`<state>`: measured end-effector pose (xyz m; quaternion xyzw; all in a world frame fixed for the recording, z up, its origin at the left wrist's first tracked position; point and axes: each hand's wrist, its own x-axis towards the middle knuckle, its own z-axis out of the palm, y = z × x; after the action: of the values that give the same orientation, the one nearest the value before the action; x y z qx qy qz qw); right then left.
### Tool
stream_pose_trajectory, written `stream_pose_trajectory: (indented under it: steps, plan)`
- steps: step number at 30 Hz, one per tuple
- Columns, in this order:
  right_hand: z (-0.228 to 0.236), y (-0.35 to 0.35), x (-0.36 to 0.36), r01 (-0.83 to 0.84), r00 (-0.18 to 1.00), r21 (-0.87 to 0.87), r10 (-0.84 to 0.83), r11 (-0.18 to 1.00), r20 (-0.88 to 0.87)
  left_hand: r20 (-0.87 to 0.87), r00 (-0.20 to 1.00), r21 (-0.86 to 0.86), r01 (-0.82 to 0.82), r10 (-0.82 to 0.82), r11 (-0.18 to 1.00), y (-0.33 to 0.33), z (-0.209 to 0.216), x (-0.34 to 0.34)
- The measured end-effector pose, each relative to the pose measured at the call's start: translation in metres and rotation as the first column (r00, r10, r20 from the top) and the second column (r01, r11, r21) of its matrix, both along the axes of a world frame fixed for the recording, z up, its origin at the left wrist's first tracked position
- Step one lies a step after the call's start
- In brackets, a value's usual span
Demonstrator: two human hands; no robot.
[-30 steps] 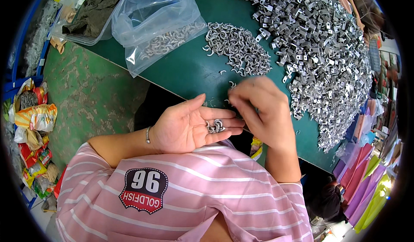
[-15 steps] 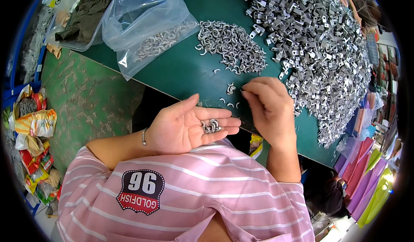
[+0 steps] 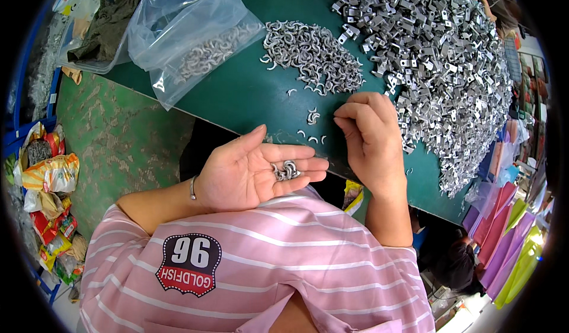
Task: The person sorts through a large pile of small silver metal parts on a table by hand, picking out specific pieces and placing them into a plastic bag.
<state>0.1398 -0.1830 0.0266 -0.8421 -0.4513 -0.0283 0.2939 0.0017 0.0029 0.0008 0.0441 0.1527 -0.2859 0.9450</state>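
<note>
My left hand (image 3: 237, 173) is palm up and loosely cupped. It holds several small crescent-shaped metal pieces (image 3: 287, 170) at the base of its fingers. To its right, my right hand (image 3: 373, 140) is above the green table, with thumb and fingertips drawn together in a pinch. Whatever may be between those fingertips is too small or hidden to make out. Just left of them lies a little cluster of crescent pieces (image 3: 313, 116), with a few single ones nearer the table edge. A larger heap of the same crescents (image 3: 314, 57) lies farther back.
A clear plastic bag (image 3: 184, 30) with more crescents lies at the back left, beside a clear tub (image 3: 109, 66) holding dark cloth. A big mound of bent metal tabs with holes (image 3: 438, 66) covers the table's right side. The table's front edge (image 3: 225, 130) runs close to both hands.
The whole view has shifted slightly. My right hand stays pinched near the small cluster, and the crescents still lie in my left hand. I see no piece taken up or let go.
</note>
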Motion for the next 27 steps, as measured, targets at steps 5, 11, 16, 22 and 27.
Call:
stream_pose_trajectory:
  steps: [5, 11, 16, 22, 27]
  plan:
    - [0.013, -0.008, 0.0, 0.103, 0.98, 0.113, -0.082, 0.988, -0.181, 0.019, 1.0, 0.007, -0.001, 0.001, 1.0, -0.001, -0.003, -0.001]
    - [0.016, -0.023, 0.001, 0.11, 0.988, 0.05, -0.103, 0.993, -0.116, 0.025, 1.0, 0.02, -0.002, 0.001, 1.0, -0.001, -0.001, -0.001]
    - [0.0, -0.013, -0.008, 0.033, 0.999, -0.04, -0.032, 0.999, 0.036, 0.014, 1.0, 0.034, -0.012, 0.012, 0.999, -0.002, 0.002, 0.001]
    - [0.01, -0.026, 0.003, 0.04, 0.999, 0.006, -0.04, 0.999, -0.023, 0.009, 0.999, -0.013, -0.032, 0.032, 0.999, -0.003, -0.001, -0.001]
    - [0.008, -0.019, -0.005, -0.017, 0.997, -0.013, 0.016, 1.0, -0.071, 0.009, 1.0, 0.014, -0.025, 0.025, 1.0, -0.003, 0.0, 0.0]
